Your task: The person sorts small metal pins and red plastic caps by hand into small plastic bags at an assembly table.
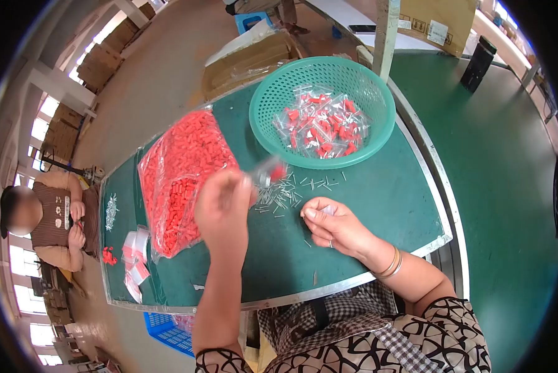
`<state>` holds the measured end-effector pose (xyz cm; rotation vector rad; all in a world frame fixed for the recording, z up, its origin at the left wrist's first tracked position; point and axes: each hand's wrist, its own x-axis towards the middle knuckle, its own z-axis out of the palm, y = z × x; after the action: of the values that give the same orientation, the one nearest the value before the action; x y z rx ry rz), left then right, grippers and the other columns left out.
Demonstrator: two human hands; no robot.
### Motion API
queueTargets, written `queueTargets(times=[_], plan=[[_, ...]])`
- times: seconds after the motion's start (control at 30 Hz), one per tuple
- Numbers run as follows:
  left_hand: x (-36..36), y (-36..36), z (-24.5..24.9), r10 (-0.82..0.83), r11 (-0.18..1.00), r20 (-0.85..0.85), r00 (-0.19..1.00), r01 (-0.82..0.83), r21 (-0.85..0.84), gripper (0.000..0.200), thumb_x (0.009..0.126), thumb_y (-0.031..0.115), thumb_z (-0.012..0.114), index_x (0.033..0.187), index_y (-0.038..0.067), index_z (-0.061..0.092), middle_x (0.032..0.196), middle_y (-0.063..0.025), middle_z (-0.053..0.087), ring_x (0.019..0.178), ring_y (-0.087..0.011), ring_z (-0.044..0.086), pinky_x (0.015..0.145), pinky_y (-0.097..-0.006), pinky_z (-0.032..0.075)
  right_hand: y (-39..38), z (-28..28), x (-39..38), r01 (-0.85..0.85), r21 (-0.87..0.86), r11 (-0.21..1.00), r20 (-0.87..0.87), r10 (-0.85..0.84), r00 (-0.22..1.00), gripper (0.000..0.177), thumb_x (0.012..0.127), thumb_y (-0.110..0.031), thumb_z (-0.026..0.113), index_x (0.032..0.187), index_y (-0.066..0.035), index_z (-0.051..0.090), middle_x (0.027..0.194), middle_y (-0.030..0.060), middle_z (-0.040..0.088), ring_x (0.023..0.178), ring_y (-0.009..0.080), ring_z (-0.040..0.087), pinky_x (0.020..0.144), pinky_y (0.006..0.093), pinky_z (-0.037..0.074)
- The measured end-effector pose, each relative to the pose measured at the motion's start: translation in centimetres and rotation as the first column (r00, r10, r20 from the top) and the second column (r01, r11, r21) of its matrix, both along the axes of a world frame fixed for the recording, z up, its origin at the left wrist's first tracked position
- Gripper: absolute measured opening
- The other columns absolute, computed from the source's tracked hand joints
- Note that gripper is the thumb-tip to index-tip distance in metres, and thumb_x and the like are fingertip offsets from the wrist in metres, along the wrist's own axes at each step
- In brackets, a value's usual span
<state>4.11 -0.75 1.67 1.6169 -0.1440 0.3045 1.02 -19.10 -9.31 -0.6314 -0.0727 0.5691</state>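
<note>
My left hand (224, 202) is raised over the table, its fingers pinching a small clear plastic bag (268, 171) with a red piece in it; the bag is smeared by motion. My right hand (336, 225) is closed just above the green tabletop, fingers curled round something small and pale that is mostly hidden. Between the hands lies a loose pile of thin metal screws or pins (279, 196). Behind it stands a green plastic basket (322, 163) holding several small clear bags with red pieces (329, 127). A large clear sack of red plastic pieces (186, 149) lies beyond my left hand.
Flat packets (134, 258), a few loose red pieces (109, 255) and another metal pile (111, 211) lie at the table's left end. A co-worker (61, 217) sits there. An open cardboard box (248, 62) stands behind the table, and a white post (386, 40) rises near the basket.
</note>
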Motion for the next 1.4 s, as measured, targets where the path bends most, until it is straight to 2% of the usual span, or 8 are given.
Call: queueTargets(times=[0.13, 0.33, 0.43, 0.63, 0.77, 0.97, 1.17, 1.4], plan=[[2.7, -4.2, 2.2, -0.052, 0.990, 0.127, 0.991, 0.067, -0.121, 0.011, 0.087, -0.001, 0.061, 0.098, -0.002, 0.061, 0.084, -0.0038, 0.063, 0.072, -0.0086, 0.057, 0.066, -0.0222, 0.047, -0.1, 0.0, 0.4, 0.075, 0.215, 0.974, -0.108, -0.053, 0.993, 0.021, 0.093, -0.014, 0.058, 0.112, -0.004, 0.056, 0.089, 0.0059, 0.061, 0.075, 0.0130, 0.059, 0.071, 0.0309, 0.051], [-2.6, -2.1, -2.5, -0.176, 0.832, 0.131, 0.976, 0.076, 0.550, 0.013, 0.081, -0.001, 0.065, 0.094, -0.002, 0.063, 0.080, -0.0031, 0.061, 0.069, -0.0077, 0.055, 0.062, -0.0214, 0.044, -0.2, 0.2, 0.4, 0.195, 0.303, 0.933, -0.159, -0.152, 0.976, 0.031, 0.095, -0.011, 0.053, 0.124, -0.002, 0.050, 0.110, 0.0136, 0.061, 0.102, 0.0238, 0.060, 0.093, 0.0401, 0.050], [-4.8, -3.2, -5.3, -0.220, 0.854, -0.090, 0.971, 0.236, 0.463, 0.016, 0.079, -0.001, 0.068, 0.093, -0.001, 0.062, 0.080, -0.0031, 0.061, 0.068, -0.0063, 0.054, 0.060, -0.0201, 0.043, -0.1, 0.6, 0.3, 0.178, 0.306, 0.935, -0.144, -0.139, 0.980, 0.035, 0.094, -0.010, 0.054, 0.128, -0.003, 0.048, 0.118, 0.0152, 0.059, 0.110, 0.0262, 0.058, 0.098, 0.0404, 0.046], [-5.3, -4.9, -7.7, -0.008, 0.971, -0.259, 0.966, 0.070, 0.230, 0.016, 0.083, 0.003, 0.067, 0.098, -0.001, 0.061, 0.076, 0.0005, 0.059, 0.062, -0.0042, 0.051, 0.056, -0.0178, 0.042, 0.2, 0.6, 0.1, 0.133, 0.247, 0.960, -0.076, -0.118, 0.990, 0.046, 0.093, -0.011, 0.055, 0.135, -0.002, 0.041, 0.128, 0.0188, 0.053, 0.117, 0.0286, 0.054, 0.102, 0.0406, 0.043], [-4.9, -3.5, -9.6, -0.054, 0.984, -0.324, 0.944, 0.106, 0.145, 0.011, 0.088, 0.006, 0.064, 0.096, 0.000, 0.059, 0.072, 0.0007, 0.058, 0.060, -0.0043, 0.051, 0.054, -0.0181, 0.041, 0.4, 0.5, 0.0, 0.095, 0.208, 0.973, -0.003, -0.097, 0.995, 0.052, 0.091, -0.008, 0.057, 0.138, -0.001, 0.037, 0.131, 0.0200, 0.051, 0.119, 0.0296, 0.052, 0.103, 0.0417, 0.041], [-5.2, -3.0, -8.8, 0.034, 0.998, -0.301, 0.953, -0.046, -0.033, 0.008, 0.091, 0.009, 0.059, 0.090, 0.002, 0.056, 0.069, -0.0017, 0.057, 0.058, -0.0061, 0.052, 0.053, -0.0196, 0.041, 0.7, -0.6, 0.0, 0.094, 0.142, 0.985, -0.070, -0.084, 0.994, 0.051, 0.088, 0.005, 0.051, 0.138, 0.001, 0.038, 0.127, 0.0192, 0.053, 0.115, 0.0263, 0.055, 0.095, 0.0384, 0.048], [-5.2, -2.1, -8.3, 0.070, 0.991, -0.302, 0.951, -0.100, -0.085, 0.006, 0.091, 0.007, 0.057, 0.091, 0.001, 0.054, 0.070, -0.0033, 0.057, 0.057, -0.0082, 0.052, 0.053, -0.0207, 0.042, 0.5, -0.3, -0.1, 0.117, -0.126, 0.985, -0.103, -0.130, 0.986, 0.034, 0.092, 0.003, 0.046, 0.126, 0.002, 0.047, 0.111, 0.0133, 0.060, 0.092, 0.0203, 0.063, 0.074, 0.0308, 0.056], [-5.6, -2.1, -8.5, 0.059, 0.982, -0.316, 0.947, -0.112, -0.152, 0.006, 0.090, 0.005, 0.057, 0.091, 0.001, 0.054, 0.071, -0.0042, 0.057, 0.058, -0.0087, 0.052, 0.054, -0.0213, 0.042, 0.4, -0.4, -0.3, 0.154, 0.019, 0.988, -0.169, -0.149, 0.974, 0.028, 0.097, -0.018, 0.050, 0.119, 0.001, 0.053, 0.079, 0.0011, 0.056, 0.055, 0.0064, 0.039, 0.047, 0.0212, 0.033]])
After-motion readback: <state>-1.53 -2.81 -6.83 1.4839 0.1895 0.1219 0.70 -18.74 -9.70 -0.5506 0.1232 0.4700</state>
